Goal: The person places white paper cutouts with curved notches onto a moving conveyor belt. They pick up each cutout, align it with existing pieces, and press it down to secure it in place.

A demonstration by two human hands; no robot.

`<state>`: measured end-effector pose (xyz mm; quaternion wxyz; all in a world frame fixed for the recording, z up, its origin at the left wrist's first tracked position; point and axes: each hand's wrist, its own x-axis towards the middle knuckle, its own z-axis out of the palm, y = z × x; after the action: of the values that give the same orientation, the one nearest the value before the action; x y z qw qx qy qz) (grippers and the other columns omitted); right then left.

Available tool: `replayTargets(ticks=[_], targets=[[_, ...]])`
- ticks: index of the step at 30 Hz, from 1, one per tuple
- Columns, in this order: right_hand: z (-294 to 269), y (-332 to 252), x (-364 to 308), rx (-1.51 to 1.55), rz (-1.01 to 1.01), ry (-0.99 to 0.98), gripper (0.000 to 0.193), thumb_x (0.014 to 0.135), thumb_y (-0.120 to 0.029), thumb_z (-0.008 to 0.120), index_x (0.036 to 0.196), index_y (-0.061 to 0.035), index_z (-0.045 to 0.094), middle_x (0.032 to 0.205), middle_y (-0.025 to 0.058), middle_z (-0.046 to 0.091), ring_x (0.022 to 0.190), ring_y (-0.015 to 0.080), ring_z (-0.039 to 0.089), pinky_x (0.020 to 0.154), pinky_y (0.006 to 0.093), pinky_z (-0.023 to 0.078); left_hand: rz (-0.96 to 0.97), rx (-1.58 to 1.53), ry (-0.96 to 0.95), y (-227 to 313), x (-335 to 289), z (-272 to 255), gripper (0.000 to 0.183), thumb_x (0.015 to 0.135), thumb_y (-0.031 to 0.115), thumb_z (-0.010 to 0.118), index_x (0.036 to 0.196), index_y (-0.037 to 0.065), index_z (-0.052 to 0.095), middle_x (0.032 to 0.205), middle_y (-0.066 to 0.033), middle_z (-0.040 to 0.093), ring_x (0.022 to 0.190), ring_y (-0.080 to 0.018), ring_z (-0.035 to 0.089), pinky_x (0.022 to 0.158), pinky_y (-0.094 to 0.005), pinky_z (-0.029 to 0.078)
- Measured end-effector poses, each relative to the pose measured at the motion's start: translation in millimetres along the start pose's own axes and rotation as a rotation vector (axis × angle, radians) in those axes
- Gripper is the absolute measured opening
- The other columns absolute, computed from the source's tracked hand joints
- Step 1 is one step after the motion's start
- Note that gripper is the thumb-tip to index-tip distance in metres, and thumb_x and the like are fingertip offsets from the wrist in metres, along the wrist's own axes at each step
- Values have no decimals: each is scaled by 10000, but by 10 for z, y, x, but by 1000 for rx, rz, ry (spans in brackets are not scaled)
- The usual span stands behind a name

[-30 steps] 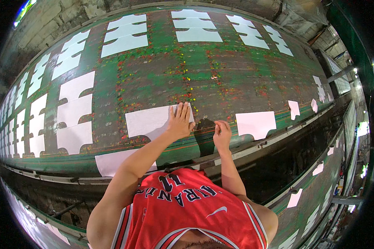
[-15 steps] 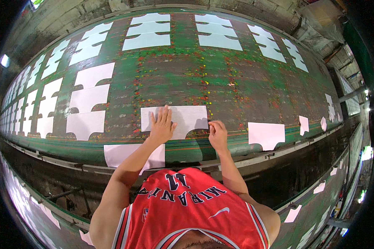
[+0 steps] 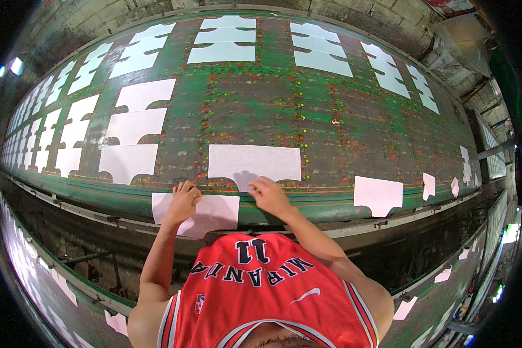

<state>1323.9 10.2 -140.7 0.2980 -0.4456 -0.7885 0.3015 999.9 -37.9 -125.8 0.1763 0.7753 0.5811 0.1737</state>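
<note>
A white cut fabric piece (image 3: 255,160) with curved cutouts lies flat on the long green, paint-spotted table (image 3: 243,116) in front of me. My right hand (image 3: 268,194) is at its narrow lower end, fingers bent and pinched together at the edge, casting a shadow on the cloth. Closer to me, a second white piece (image 3: 214,211) lies over the table's near edge. Above its upper edge is my left hand (image 3: 184,201), its fingers curled together; whether cloth is caught in them is hidden.
Joined white pieces (image 3: 134,124) lie in rows to the left, and more (image 3: 225,37) along the far side. Single pieces (image 3: 378,194) rest along the near edge to the right. A metal rail (image 3: 383,225) borders the table. Another table with pieces (image 3: 405,307) stands behind me.
My left hand has left the flat piece and come back to the nearer one, its fingers now curled. My right hand has moved left to the flat piece's lower end.
</note>
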Motion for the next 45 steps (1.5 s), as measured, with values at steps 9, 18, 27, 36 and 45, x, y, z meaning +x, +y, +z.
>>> replayTargets(ticks=[9, 18, 27, 36, 45], targets=[[402, -423, 322, 180, -200, -335, 290, 820, -211, 777, 997, -12, 661, 885, 138, 656, 850, 362, 621, 755, 413, 505, 55, -414, -187, 554, 271, -266, 102, 882, 47, 661, 938, 9, 584, 814, -174, 637, 772, -366, 638, 685, -441, 493], [-847, -19, -68, 460, 138, -442, 149, 917, -159, 681, 985, -27, 676, 767, 66, 674, 716, 137, 591, 677, 342, 497, 94, -539, -418, 680, 473, -374, 385, 851, 262, 808, 1093, 3, 657, 905, -166, 710, 778, -229, 675, 715, -348, 521], [-843, 326, -171, -232, -33, 88, 181, 814, -79, 729, 981, -18, 695, 1042, 152, 650, 904, 342, 658, 798, 416, 542, -83, -507, -239, 449, 669, 284, 267, 839, 69, 734, 1081, -17, 661, 981, -213, 718, 912, -337, 702, 822, -402, 529], [-326, 592, -278, -9, 119, 111, 237, 853, -86, 736, 1079, -41, 679, 1049, 124, 593, 869, 301, 658, 743, 389, 544, -159, -381, 24, 349, 577, 396, 192, 838, -5, 715, 1003, -9, 618, 906, -211, 686, 839, -375, 688, 730, -437, 523], [-340, 533, -251, -100, 131, 107, 230, 868, -111, 712, 1097, -92, 709, 1034, 100, 566, 861, 272, 654, 741, 385, 538, -71, -102, 179, 472, 431, 340, 163, 797, -21, 696, 925, 24, 607, 935, -170, 682, 873, -373, 651, 694, -464, 502]])
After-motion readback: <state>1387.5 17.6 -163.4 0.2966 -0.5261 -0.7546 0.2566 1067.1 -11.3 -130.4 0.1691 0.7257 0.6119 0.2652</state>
